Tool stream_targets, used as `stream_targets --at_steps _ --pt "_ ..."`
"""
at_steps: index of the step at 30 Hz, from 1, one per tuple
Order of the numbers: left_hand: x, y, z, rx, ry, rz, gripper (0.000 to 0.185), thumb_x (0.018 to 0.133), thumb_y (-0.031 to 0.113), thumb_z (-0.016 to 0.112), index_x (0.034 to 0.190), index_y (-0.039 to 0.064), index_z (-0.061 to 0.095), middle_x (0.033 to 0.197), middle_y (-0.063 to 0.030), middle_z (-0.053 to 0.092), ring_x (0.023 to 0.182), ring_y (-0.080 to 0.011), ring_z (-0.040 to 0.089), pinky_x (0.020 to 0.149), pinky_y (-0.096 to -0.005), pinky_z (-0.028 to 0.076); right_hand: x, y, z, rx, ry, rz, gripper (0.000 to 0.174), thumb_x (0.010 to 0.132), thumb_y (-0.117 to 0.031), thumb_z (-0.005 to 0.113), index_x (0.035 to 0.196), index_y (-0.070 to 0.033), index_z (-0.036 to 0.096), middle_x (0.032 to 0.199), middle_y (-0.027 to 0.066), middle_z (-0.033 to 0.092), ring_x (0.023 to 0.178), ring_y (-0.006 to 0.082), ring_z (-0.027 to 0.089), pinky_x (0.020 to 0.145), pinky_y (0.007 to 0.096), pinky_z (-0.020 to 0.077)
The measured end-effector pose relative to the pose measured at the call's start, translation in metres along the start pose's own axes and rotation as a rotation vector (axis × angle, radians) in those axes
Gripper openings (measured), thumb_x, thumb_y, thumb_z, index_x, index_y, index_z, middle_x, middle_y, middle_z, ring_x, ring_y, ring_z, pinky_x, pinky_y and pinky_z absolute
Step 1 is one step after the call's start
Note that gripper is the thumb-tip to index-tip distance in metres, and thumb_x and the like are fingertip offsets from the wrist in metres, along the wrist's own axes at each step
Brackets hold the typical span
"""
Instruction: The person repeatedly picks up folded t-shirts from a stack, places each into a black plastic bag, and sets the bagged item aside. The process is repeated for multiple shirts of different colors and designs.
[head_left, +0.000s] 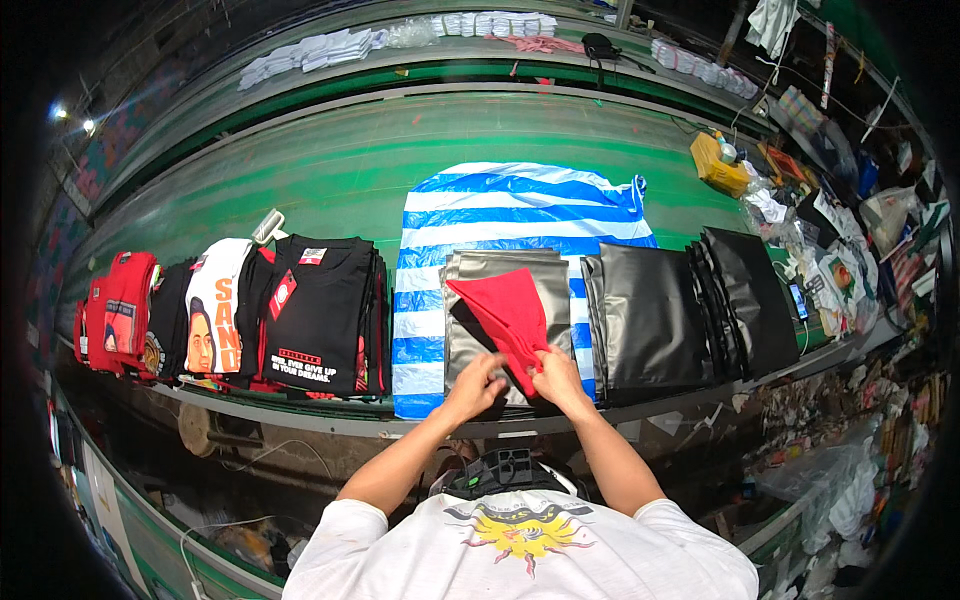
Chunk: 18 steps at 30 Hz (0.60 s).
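In my right hand (556, 375) is the lower edge of a red folded fabric piece (510, 300), pinched between the fingers. Its upper part lies tilted over a stack of grey plastic bags (465, 360), with a black cloth part showing under its left side. My left hand (477, 386) is just left of the red fabric's lower end, fingers apart and slightly blurred; whether it touches the cloth cannot be made out. Beneath the grey stack spreads a blue-and-white striped plastic sheet (420, 322).
Left of the sheet are folded black T-shirts (322, 315), a white printed shirt (217, 300) and red shirts (131, 307). Stacks of dark plastic bags (652, 315) stand to the right. Beyond them are a lit phone (797, 300), a yellow box (716, 166) and piled cloth on the green table (300, 165).
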<state>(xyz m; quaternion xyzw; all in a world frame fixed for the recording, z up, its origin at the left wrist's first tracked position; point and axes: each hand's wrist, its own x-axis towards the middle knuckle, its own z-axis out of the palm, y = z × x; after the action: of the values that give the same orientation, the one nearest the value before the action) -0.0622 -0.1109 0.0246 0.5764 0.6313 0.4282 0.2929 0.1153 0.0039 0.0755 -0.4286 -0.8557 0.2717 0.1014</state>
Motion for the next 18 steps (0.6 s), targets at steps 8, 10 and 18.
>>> stream_targets --at_steps 8,10,18 --pt "-0.018 -0.021 -0.005 0.454 -0.441 0.333 0.021 0.086 0.021 0.074 0.104 0.010 0.073 0.106 -0.0093 0.062 0.104 -0.0312 0.060 0.087 -0.0456 0.049 0.001 0.023 0.005 -0.061 0.146 -0.032 0.026 0.086 -0.012 0.067 0.109 -0.001 0.071 0.110 0.0251 0.062 0.089 0.0477 0.068 0.081 0.0545 0.0553" --pt "-0.016 -0.022 -0.004 0.480 -0.482 0.327 0.018 0.090 0.022 0.071 0.103 0.011 0.073 0.105 -0.0087 0.062 0.102 -0.0310 0.060 0.086 -0.0449 0.049 0.000 0.020 0.005 -0.071 0.125 -0.039 0.026 0.087 -0.014 0.066 0.109 -0.001 0.071 0.110 0.0256 0.062 0.089 0.0482 0.067 0.081 0.0548 0.0553" --pt "-0.007 -0.034 0.004 0.375 -0.456 0.352 0.011 0.086 0.012 0.069 0.095 0.006 0.072 0.099 -0.0117 0.061 0.095 -0.0345 0.063 0.082 -0.0450 0.052 0.002 0.017 0.002 -0.078 0.074 0.056 0.034 0.090 -0.023 0.068 0.117 -0.002 0.071 0.114 0.0273 0.063 0.094 0.0484 0.067 0.086 0.0544 0.0549"
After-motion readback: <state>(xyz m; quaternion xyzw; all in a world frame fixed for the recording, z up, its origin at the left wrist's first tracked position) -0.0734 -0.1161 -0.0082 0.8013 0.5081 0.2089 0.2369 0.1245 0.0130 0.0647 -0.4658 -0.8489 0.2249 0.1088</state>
